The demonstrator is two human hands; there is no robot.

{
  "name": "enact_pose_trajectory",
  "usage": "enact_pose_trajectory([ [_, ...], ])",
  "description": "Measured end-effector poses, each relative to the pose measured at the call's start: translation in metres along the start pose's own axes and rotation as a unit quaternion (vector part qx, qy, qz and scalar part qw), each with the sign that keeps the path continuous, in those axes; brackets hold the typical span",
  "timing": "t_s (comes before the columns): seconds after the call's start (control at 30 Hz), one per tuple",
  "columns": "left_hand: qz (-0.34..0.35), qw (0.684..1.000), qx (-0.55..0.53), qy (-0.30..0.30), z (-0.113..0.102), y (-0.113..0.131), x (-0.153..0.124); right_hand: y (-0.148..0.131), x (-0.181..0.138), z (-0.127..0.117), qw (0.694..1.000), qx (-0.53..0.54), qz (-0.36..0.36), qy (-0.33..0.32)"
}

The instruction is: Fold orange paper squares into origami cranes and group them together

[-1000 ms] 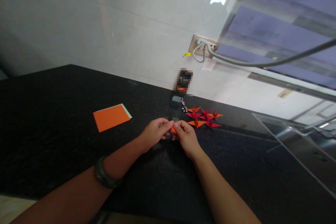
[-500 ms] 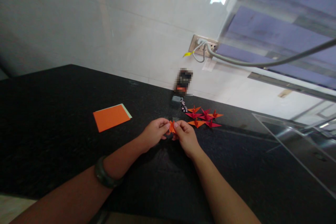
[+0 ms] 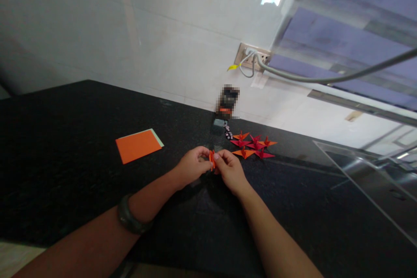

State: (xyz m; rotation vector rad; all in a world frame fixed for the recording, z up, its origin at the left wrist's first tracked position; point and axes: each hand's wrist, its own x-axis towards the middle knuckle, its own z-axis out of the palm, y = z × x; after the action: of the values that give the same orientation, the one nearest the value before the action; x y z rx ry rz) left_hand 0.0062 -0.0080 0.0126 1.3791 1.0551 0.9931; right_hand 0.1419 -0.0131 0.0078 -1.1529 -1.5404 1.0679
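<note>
A small piece of folded orange paper (image 3: 212, 160) is held above the dark counter, between my two hands. My left hand (image 3: 193, 165) pinches its left side with thumb and fingers. On the other side, my right hand (image 3: 232, 171) grips it, thumb on top. My fingers cover much of the paper, so its full shape is hidden. Just right of my right hand lie several folded paper cranes (image 3: 243, 153), some orange and some red. Farther left rests a stack of flat paper sheets (image 3: 139, 147), orange on top with a pale green edge showing.
Against the wall a pixelated phone-like object (image 3: 228, 100) leans on a small grey stand (image 3: 219, 122), with a beaded strap (image 3: 228, 131) beside it. A steel sink (image 3: 374, 182) is set into the black counter (image 3: 81, 200) on the right. Above, a cable (image 3: 302, 79) runs from a wall socket (image 3: 243, 54).
My left thumb has moved lower on the folded orange paper, and the paper now looks narrower between my hands. The cranes and the sheets have stayed put.
</note>
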Motion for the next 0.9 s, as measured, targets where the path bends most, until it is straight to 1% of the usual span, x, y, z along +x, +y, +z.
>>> enact_pose_trajectory([
  [0.13, 0.020, 1.000, -0.005, 0.011, 0.001, -0.003, 0.002, -0.003, -0.002, 0.003, 1.000, -0.006, 0.005, -0.017],
  [0.33, 0.001, 1.000, -0.013, -0.009, 0.001, 0.001, -0.001, -0.002, -0.002, 0.004, 1.000, 0.005, 0.002, -0.015],
  [0.47, 0.009, 1.000, 0.004, -0.013, 0.000, -0.001, -0.001, 0.003, -0.001, 0.004, 1.000, 0.011, -0.007, -0.007],
  [0.7, 0.002, 1.000, -0.004, -0.004, 0.000, -0.004, 0.002, 0.007, 0.001, 0.003, 0.997, -0.057, -0.027, 0.036],
  [0.83, -0.002, 1.000, -0.007, -0.004, 0.001, -0.001, 0.000, 0.004, 0.000, 0.001, 0.987, -0.113, -0.063, 0.096],
  [0.9, 0.001, 1.000, -0.008, 0.002, 0.000, 0.001, 0.000, 0.003, -0.001, 0.001, 0.984, -0.118, -0.076, 0.112],
])
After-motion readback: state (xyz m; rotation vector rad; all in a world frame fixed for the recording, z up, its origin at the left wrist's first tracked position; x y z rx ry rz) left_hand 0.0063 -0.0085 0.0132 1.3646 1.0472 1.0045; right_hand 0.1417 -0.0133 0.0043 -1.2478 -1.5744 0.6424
